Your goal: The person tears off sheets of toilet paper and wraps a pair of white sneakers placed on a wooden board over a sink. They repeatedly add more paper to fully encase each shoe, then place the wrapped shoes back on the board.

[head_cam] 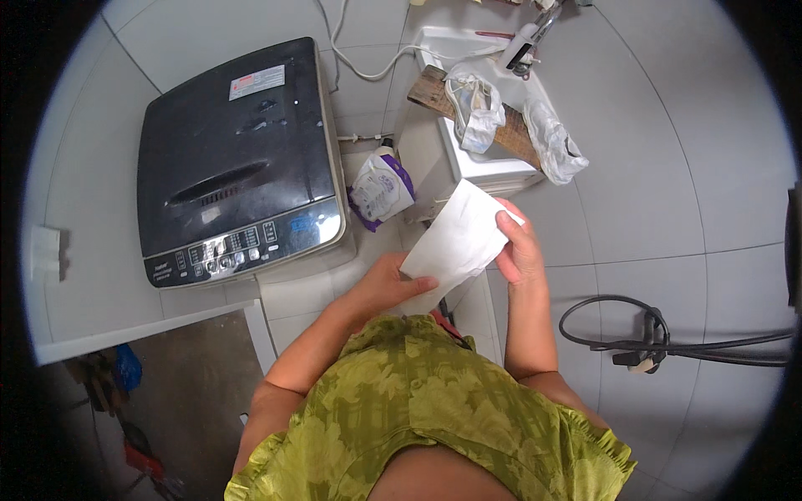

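Observation:
Both hands hold one folded white sheet (454,238), which looks like paper or tissue, in front of the body. My left hand (395,282) pinches its lower left edge, thumb on top. At the sheet's upper right corner, my right hand (519,244) grips it between thumb and fingers. Beyond the sheet, a purple and white soft plastic package (382,191) lies beside a top-loading washing machine (238,150) with a black lid.
A white sink (489,164) carries a wooden board (519,139) with plastic bags (479,113) hanging over it. A faucet (532,41) rises behind. Black cables (702,351) hang along the right wall. A doorway with a white frame (260,332) stands lower left.

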A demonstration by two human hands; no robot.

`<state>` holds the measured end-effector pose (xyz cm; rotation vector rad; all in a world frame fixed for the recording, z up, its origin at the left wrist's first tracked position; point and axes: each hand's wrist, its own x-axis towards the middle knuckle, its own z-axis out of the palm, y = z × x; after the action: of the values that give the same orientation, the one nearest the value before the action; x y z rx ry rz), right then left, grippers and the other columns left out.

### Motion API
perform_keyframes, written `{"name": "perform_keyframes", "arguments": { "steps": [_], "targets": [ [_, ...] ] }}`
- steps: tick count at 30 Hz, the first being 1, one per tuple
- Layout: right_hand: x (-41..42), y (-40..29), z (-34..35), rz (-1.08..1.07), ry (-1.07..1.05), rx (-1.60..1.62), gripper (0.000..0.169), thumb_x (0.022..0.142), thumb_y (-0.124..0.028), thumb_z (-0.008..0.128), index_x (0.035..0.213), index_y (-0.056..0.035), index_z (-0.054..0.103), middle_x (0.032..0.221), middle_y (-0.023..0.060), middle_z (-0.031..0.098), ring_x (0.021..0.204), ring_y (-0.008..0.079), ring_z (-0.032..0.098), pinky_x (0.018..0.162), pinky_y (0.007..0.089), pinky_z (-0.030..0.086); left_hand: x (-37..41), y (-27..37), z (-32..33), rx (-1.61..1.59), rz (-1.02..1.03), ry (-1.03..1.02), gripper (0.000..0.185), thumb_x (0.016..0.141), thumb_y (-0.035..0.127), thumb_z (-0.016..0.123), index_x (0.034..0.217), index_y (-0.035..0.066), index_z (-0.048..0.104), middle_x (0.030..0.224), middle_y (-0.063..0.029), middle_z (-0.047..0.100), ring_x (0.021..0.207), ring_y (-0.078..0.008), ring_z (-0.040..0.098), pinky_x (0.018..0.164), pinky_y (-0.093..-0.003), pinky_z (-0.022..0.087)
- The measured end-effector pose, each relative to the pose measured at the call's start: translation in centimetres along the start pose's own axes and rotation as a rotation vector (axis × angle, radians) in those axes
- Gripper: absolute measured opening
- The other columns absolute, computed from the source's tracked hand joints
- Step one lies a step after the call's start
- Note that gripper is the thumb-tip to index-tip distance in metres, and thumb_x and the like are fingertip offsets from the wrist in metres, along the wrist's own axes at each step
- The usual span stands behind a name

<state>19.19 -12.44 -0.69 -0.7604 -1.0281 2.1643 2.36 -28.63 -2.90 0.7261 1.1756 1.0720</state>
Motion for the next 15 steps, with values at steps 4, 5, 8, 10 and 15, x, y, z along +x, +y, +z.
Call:
{"name": "perform_keyframes", "arguments": {
  "steps": [4,5,8,10,15],
  "targets": [
    [2.1,-1.1,-1.1,-0.097,0.183,-0.339,0.02,0.084,-0.011,0.069,0.099,0.0013,0.063,0.089,0.0067,0.068,0.077,0.0117,0.063,0.073,0.0264,0.051,3.6,0.6,-1.7,0.008,0.042,-0.041,0.035,0.083,0.023,0.072,0.11,0.002,0.064,0.094,-0.0046,0.068,0.084,-0.0116,0.061,0.077,-0.0276,0.049],
    [2.7,-1.5,-0.7,-0.132,0.226,-0.347,0.018,0.084,-0.011,0.07,0.096,0.0011,0.064,0.086,0.0058,0.068,0.075,0.0107,0.062,0.071,0.0255,0.05,4.3,0.3,-2.1,-0.003,0.056,-0.037,0.036,0.083,0.023,0.072,0.111,0.002,0.064,0.096,-0.0046,0.067,0.085,-0.0116,0.061,0.078,-0.0276,0.048],
    [5.2,-3.3,-1.2,-0.212,0.274,-0.388,0.016,0.084,-0.009,0.07,0.095,0.001,0.065,0.085,0.0048,0.067,0.073,0.0097,0.062,0.068,0.0242,0.05,6.6,0.6,-2.6,-0.054,0.086,-0.006,0.037,0.084,0.022,0.071,0.114,0.003,0.062,0.099,-0.0045,0.066,0.088,-0.0116,0.06,0.081,-0.0277,0.047],
    [7.5,-4.6,-1.4,-0.254,0.281,-0.434,0.016,0.084,-0.009,0.07,0.095,0.0012,0.065,0.084,0.0046,0.067,0.072,0.0096,0.061,0.066,0.0234,0.049,7.6,1.8,-2.5,-0.111,0.075,0.049,0.036,0.085,0.019,0.069,0.116,0.003,0.061,0.101,-0.0043,0.066,0.09,-0.0115,0.06,0.082,-0.0283,0.047],
    [16.0,-9.9,-0.8,-0.235,0.146,-0.696,0.021,0.082,-0.012,0.071,0.094,0.0036,0.065,0.082,0.0061,0.066,0.07,0.0101,0.06,0.063,0.0242,0.049,13.4,2.1,-3.7,-0.422,0.093,0.089,0.041,0.09,0.012,0.061,0.129,0.003,0.049,0.112,-0.0056,0.06,0.098,-0.0139,0.058,0.083,-0.0306,0.047]
  ]
}}
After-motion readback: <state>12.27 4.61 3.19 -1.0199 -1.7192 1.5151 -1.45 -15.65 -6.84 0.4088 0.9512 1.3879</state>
